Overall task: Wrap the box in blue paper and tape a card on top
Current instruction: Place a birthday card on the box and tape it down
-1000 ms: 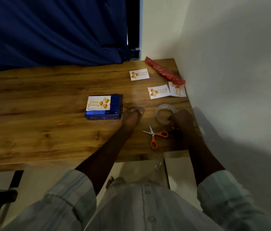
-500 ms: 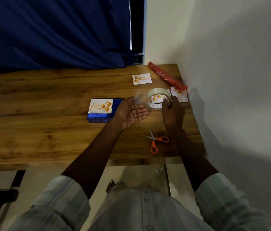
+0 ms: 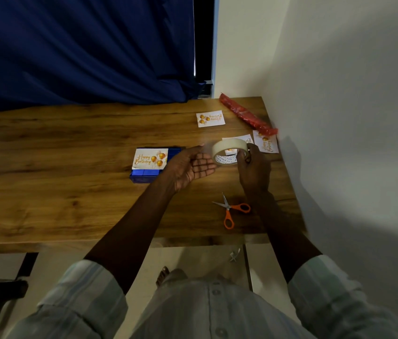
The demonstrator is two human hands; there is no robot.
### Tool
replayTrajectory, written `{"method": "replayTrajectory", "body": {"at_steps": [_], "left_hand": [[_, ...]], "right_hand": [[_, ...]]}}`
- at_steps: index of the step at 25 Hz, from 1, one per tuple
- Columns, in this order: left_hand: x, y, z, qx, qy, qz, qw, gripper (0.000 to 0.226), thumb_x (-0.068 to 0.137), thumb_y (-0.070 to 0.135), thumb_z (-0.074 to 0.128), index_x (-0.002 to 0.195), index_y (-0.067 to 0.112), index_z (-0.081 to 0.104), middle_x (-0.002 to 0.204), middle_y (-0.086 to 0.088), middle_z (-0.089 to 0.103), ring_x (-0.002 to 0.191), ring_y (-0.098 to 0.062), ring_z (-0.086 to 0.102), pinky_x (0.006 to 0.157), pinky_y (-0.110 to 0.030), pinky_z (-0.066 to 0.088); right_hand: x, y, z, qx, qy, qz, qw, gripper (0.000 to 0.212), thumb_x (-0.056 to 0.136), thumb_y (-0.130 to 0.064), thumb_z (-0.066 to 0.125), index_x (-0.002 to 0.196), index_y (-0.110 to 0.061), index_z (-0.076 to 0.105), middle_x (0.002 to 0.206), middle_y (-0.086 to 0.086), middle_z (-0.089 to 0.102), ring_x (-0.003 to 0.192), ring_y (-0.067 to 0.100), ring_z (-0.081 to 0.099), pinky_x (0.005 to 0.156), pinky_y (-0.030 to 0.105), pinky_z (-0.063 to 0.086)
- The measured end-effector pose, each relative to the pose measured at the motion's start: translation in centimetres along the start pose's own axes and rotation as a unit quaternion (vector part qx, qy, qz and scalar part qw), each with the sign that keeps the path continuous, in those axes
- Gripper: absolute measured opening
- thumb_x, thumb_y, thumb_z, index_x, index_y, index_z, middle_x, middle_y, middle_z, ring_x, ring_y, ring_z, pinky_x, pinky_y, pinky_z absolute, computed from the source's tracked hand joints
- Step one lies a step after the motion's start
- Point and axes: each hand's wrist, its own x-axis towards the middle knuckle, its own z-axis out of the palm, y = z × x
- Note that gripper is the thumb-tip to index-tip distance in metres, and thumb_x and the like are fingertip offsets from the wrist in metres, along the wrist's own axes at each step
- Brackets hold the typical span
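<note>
Surface: wooden table (image 3: pixel 71 167) set into a corner, with a dark blue curtain (image 3: pixel 83 50) behind it and a pale wall (image 3: pixel 352 106) along the right edge.
Box: the blue-wrapped box (image 3: pixel 148 173) lies flat near the middle of the table; the left wrist covers its right end.
Card: a "Happy Birthday" card (image 3: pixel 150 159) with gold balloons lies on top of the box, toward its left side.
Right hand: the right hand (image 3: pixel 254 167) holds the tape roll (image 3: pixel 229 151) lifted off the table, fingers curled round its right side, the roll tilted so its open centre faces the camera (printed lettering shows on the inner core).
Left hand: the left hand (image 3: pixel 190 166) is palm-up just left of the roll, fingers relaxed and loosely spread, holding nothing; fingertips near the roll, contact cannot be told.
In the way: the roll hides most of a spare card (image 3: pixel 238 139) lying behind it.
Other cards: one (image 3: pixel 210 118) farther back on the table, another (image 3: pixel 266 144) beside the wall.
Red roll: a red wrapped roll (image 3: pixel 247 113) lies diagonally in the far right corner, its near end over the wall-side card.
Scissors: orange-handled scissors (image 3: pixel 232 210) lie open near the front edge, just beside the right forearm.
</note>
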Motion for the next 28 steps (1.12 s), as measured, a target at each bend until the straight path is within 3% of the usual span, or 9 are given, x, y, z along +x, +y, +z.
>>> {"method": "replayTrajectory", "body": {"at_steps": [5,11,19,28], "left_hand": [[0.0,0.3,-0.1,0.027,0.009,0.002,1.0,0.029,0.091,0.023,0.065,0.101,-0.004,0.063,0.096,-0.02,0.07,0.092,-0.03,0.07,0.082,-0.039,0.058],[-0.1,0.4,-0.1,0.054,0.016,-0.005,0.998,0.019,0.089,0.005,0.063,0.108,0.002,0.061,0.097,-0.018,0.071,0.089,-0.027,0.07,0.077,-0.037,0.06],[-0.5,0.3,-0.2,0.064,0.027,-0.012,0.997,0.018,0.091,0.003,0.058,0.109,0.001,0.06,0.097,-0.016,0.07,0.088,-0.025,0.069,0.073,-0.035,0.06],[-0.7,-0.3,-0.6,0.06,0.019,-0.001,0.998,0.01,0.093,0.001,0.055,0.102,0.002,0.061,0.096,-0.014,0.07,0.091,-0.024,0.069,0.081,-0.035,0.058]], "right_hand": [[-0.2,0.2,0.0,0.0,-0.006,-0.013,1.0,0.024,0.093,-0.011,0.059,0.111,0.003,0.063,0.091,0.018,0.068,0.077,0.013,0.052,0.065,0.022,0.034],[-0.4,0.8,0.3,0.0,-0.019,-0.039,0.999,0.023,0.092,-0.011,0.06,0.111,0.002,0.063,0.088,0.016,0.067,0.073,0.013,0.054,0.061,0.024,0.036],[-0.7,1.1,0.4,-0.002,-0.024,-0.057,0.998,0.025,0.092,-0.012,0.06,0.113,0.0,0.062,0.091,0.014,0.067,0.076,0.015,0.057,0.062,0.024,0.039],[-1.1,1.5,0.4,-0.023,-0.021,-0.052,0.998,0.026,0.092,-0.014,0.059,0.115,-0.002,0.061,0.097,0.014,0.067,0.084,0.022,0.063,0.066,0.024,0.039]]}}
